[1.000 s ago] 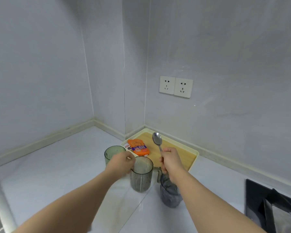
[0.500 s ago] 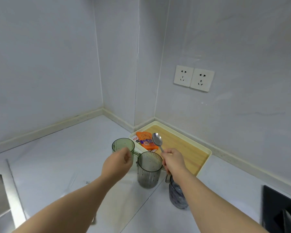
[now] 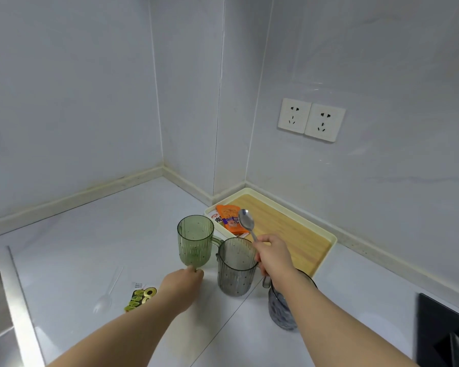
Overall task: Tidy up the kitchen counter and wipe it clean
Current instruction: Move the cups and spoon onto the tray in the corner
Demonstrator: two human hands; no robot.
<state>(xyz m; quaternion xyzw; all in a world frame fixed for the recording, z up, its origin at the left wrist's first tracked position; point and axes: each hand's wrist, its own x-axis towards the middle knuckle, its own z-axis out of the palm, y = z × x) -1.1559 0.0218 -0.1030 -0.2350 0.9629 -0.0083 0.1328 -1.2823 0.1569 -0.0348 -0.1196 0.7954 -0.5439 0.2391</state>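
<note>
The left hand (image 3: 182, 283) has dropped to the green mug (image 3: 195, 241)'s base, fingers curled, grip impossible to tell, while the right hand (image 3: 272, 254) still pinches the one metal spoon (image 3: 245, 222) upright beside the grey mug (image 3: 236, 266), the middle of three mugs on the counter (image 3: 90, 234).

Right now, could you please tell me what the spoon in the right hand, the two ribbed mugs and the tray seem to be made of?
The spoon looks like polished steel: grey, mirror-like glints. The green mug and grey mug seem tinted clear plastic, possibly glass: see-through ribbed walls. The tray appears cream plastic at the rim, with a matt wood-grain floor, perhaps bamboo.
</note>
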